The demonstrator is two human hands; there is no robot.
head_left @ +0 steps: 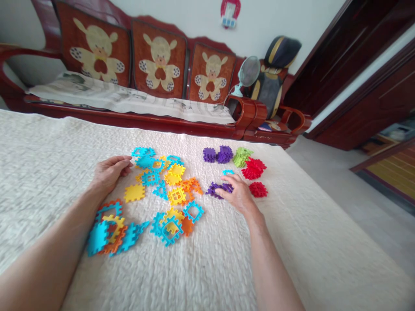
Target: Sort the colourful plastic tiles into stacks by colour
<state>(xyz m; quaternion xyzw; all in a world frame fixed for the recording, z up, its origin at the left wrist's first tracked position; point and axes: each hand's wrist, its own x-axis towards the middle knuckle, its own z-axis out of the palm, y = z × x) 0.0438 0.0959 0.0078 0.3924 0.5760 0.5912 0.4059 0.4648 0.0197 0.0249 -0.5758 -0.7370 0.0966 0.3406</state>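
Observation:
My left hand (114, 171) rests on the cloth at the left edge of the loose tiles. Its fingers are curled together with the thumb against them, and no tile shows in it. Just beyond its fingertips lie blue interlocking tiles (144, 162), and a yellow square tile (134, 193) is close by. My right hand (238, 193) is around several purple interlocking tiles (215, 190), the thumb on the near side and the fingers behind. Part of those tiles is hidden by the hand. A small blue piece (228, 172) shows just past its fingertips.
Purple tile stacks (223, 154), green tiles (241, 156) and red tiles (254, 168) stand at the back right. Mixed blue, yellow and orange tiles (175, 196) spread across the middle, with another pile (113, 233) near my left forearm. Beyond the quilted cloth (214, 259) is a wooden sofa (162, 125).

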